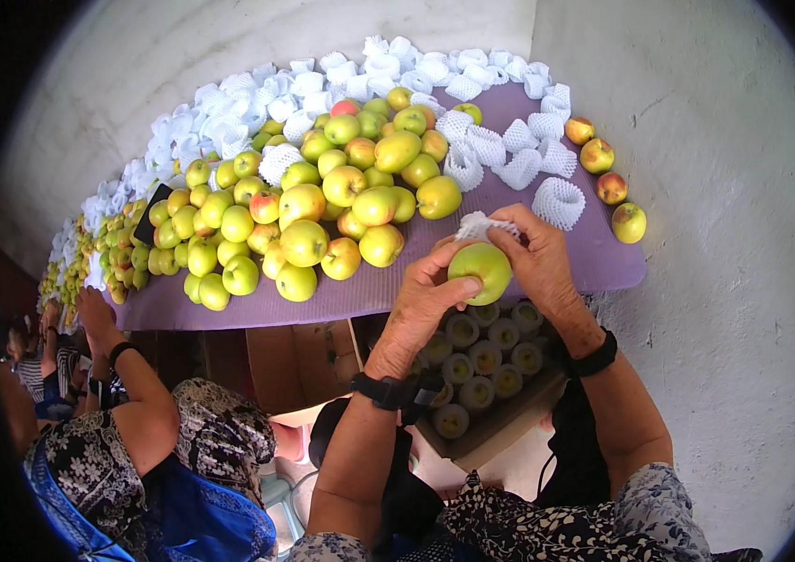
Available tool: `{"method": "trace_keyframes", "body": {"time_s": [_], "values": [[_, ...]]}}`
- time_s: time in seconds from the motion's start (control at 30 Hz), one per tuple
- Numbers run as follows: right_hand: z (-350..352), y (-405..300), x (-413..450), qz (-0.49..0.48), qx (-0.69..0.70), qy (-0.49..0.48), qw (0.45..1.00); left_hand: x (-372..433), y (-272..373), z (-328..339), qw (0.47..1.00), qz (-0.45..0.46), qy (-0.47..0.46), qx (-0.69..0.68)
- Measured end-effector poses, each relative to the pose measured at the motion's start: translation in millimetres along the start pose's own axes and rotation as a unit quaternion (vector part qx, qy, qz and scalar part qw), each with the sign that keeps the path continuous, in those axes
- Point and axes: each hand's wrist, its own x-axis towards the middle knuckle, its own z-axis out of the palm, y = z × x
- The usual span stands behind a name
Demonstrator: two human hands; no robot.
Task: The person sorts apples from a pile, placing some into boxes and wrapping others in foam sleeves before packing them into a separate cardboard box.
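Note:
My left hand (432,288) holds a green apple (483,270) over the front edge of the purple table, its thumb across the fruit. Just beside it, my right hand (534,256) pinches a white foam net sleeve (485,226) behind the top of the apple. To the left lies a heap of yellow-green apples (344,186), some blushed red. Another foam net sleeve (559,204) rests on the table right behind my right hand. Below my hands, a cardboard box (503,432) holds rows of apples in foam sleeves (476,392).
Many white foam sleeves (228,109) lie along the back of the purple table (608,260). Several apples (628,223) line its right edge by the wall. A dark flat object (153,213) lies among the fruit. Co-workers sit at the left, one person's hand (96,316) at the table edge.

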Motion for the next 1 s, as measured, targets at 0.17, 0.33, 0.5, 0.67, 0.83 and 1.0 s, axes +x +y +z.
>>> {"method": "trace_keyframes", "body": {"time_s": [0.17,0.33,0.5,0.67,0.83,1.0], "values": [[-2.8,2.6,-3.1,-0.012,0.059,-0.025,0.998,2.5,-2.0,-1.9,0.999,-0.013,0.047,0.019],[3.4,11.9,-6.9,-0.014,0.099,-0.043,0.994,5.9,-9.6,-0.8,0.994,0.025,0.103,-0.020],[3.5,16.7,-7.7,-0.016,0.099,-0.053,0.994,5.7,-18.7,-2.2,0.992,0.039,0.118,-0.017],[8.5,0.0,-13.1,0.060,0.200,-0.141,0.968,4.0,-20.1,1.8,0.985,0.046,0.158,0.057],[7.2,11.4,-13.5,0.075,0.228,-0.163,0.957,2.9,-20.1,5.7,0.979,0.081,0.157,0.100],[8.5,12.5,-14.2,0.078,0.243,-0.184,0.949,0.6,-24.3,5.5,0.960,0.142,0.176,0.164]]}}
